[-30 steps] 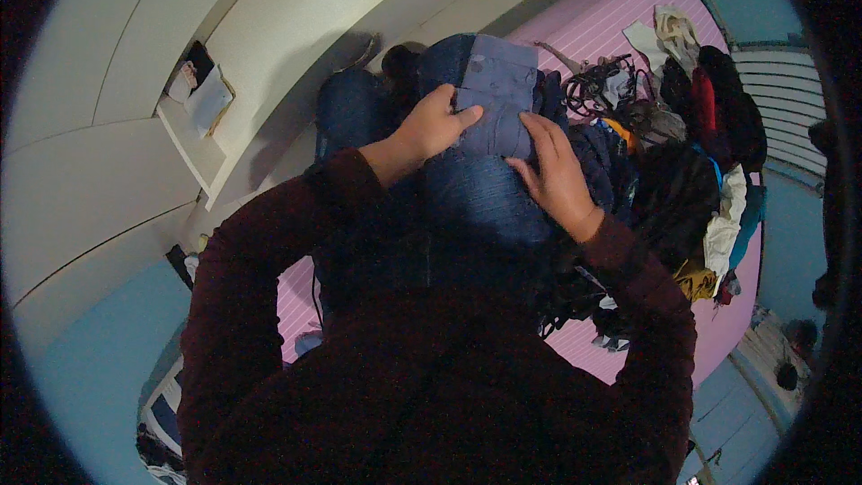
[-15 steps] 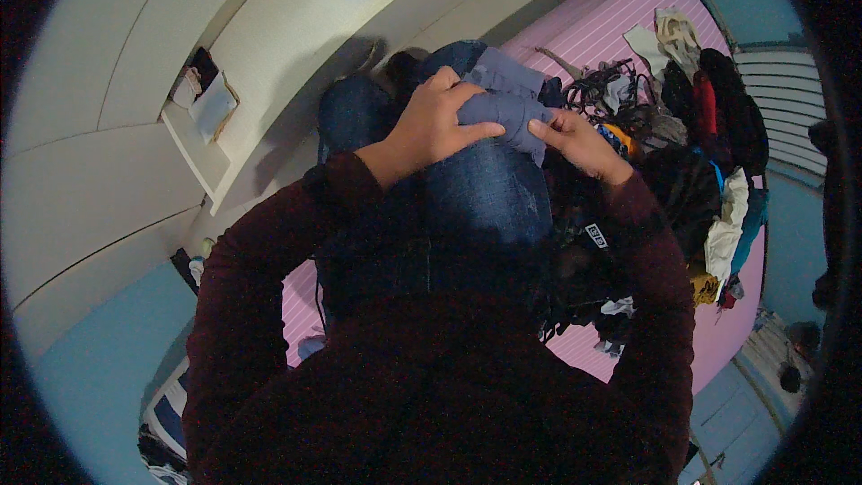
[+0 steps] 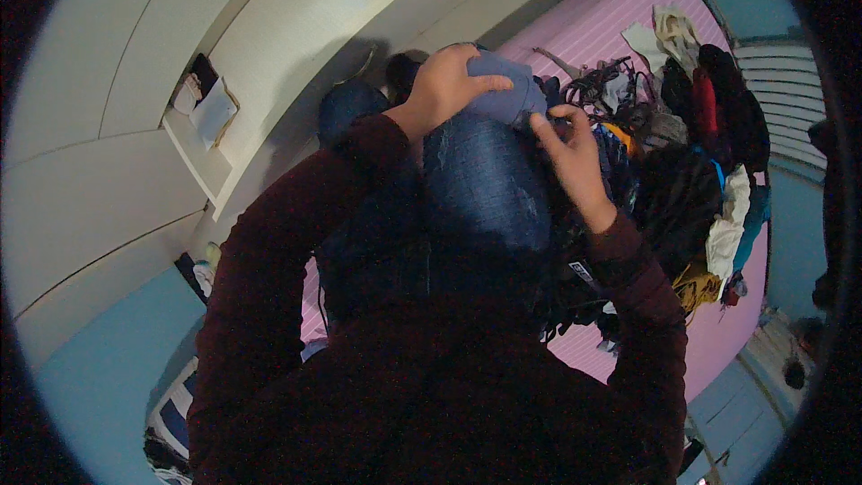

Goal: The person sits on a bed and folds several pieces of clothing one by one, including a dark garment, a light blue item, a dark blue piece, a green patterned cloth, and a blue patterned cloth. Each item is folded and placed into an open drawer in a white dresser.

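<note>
While the grey-blue cloth (image 3: 499,90) is held over the faded blue jeans (image 3: 485,184), it is gripped by the left hand (image 3: 444,85), whose grip is closed around it. It is rolled into a short, soft tube. Its right end is met by the right hand (image 3: 576,160), but whether it is pinched there cannot be told. Crumpled clothes (image 3: 669,184) are heaped on the pink, thin-striped bed (image 3: 588,31). A pale, flat thing (image 3: 215,112) is held in the white shelf (image 3: 191,157).
</note>
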The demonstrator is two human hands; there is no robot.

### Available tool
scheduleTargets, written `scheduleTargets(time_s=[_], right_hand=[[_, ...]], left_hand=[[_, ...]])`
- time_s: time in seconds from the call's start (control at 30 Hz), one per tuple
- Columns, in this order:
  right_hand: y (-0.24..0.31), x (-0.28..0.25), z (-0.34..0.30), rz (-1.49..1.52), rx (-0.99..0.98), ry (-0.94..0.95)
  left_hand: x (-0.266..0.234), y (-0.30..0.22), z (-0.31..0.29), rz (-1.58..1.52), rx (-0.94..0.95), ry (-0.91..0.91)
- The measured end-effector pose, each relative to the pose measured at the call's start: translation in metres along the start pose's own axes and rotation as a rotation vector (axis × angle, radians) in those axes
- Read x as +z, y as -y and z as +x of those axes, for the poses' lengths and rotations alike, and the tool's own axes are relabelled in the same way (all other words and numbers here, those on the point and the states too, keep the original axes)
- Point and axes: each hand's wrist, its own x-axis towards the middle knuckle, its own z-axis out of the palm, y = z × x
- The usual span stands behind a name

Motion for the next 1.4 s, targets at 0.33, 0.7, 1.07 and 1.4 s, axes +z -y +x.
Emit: scheduleTargets(time_s=[0.33,0.7,1.07,1.4], right_hand=[[-0.006,0.026,0.015,0.137,-0.132,-0.049],[-0.034,0.043,0.031,0.532,0.071,-0.251],[-0.006,0.034,0.027,0.177,0.122,-0.143],[0.013,0.031,0.013,0.056,-0.421,-0.027]], left_hand=[[0.01,-0.009,-0.019,-0.16,0.012,-0.146],[0.026,-0.005,-0.037,-0.119,-0.133,-0.236],[0.03,-0.007,-0.046,0.022,-0.083,-0.202],[-0.022,-0.005,-0.041,-0.79,-0.057,0.21]])
